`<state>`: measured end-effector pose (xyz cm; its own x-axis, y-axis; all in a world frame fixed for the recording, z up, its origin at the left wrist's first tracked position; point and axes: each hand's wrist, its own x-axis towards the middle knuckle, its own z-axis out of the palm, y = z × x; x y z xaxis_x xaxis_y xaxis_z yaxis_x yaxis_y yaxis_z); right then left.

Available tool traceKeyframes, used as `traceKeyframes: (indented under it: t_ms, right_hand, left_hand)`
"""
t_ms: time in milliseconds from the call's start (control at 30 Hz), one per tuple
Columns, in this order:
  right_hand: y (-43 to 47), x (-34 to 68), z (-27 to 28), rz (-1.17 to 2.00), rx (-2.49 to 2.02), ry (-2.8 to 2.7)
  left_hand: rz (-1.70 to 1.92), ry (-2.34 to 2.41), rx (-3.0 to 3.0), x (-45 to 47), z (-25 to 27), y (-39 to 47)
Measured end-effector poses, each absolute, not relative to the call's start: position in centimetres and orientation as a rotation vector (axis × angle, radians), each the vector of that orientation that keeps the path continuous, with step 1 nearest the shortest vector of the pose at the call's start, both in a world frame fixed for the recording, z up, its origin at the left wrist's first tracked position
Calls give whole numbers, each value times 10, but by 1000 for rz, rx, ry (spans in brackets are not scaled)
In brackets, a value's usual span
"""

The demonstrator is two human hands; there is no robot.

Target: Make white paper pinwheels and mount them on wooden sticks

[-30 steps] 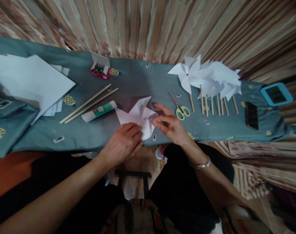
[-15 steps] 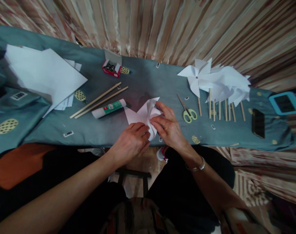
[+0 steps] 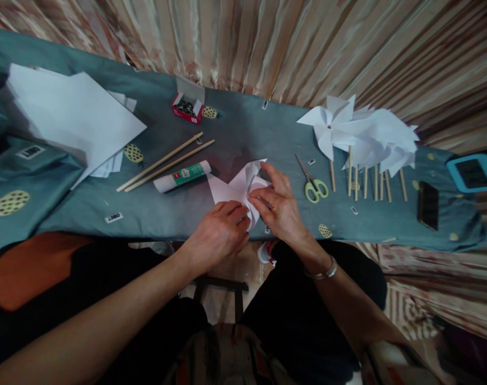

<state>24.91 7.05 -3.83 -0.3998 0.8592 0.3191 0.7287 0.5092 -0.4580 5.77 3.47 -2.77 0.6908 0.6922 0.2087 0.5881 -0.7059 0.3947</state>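
Note:
Between my two hands, near the front edge of the cloth, is a white paper pinwheel (image 3: 237, 186) with some blades curled to its middle. My left hand (image 3: 221, 231) grips its lower left side, fingers bent over the paper. With thumb and forefinger, my right hand (image 3: 281, 206) pinches the curled paper at the centre. A glue stick (image 3: 182, 176) lies just left of the pinwheel, and two wooden sticks (image 3: 163, 164) rest beyond it. Green-handled scissors (image 3: 315, 188) lie to the right of my right hand. My fingers hide part of the pinwheel's lower edge.
A stack of white paper (image 3: 77, 115) lies at the left. At the back is an open red box (image 3: 187, 108) of small dark pieces. Several pinwheels on sticks (image 3: 371, 136) lie at the right, near a phone (image 3: 428, 206) and a blue-framed device (image 3: 473, 172).
The view has shifted slightly, so the things on the table appear a little further right. Both hands keep their hold on the paper pinwheel, with hardly any change in the fingers.

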Motion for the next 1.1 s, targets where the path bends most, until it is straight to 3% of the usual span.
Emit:
traceKeyframes:
  t_ms: [1100]
  right_hand:
    - [73, 249, -41, 334, -1334, -2248]
  left_hand:
    - [478, 1019, 2617, 57, -26, 35]
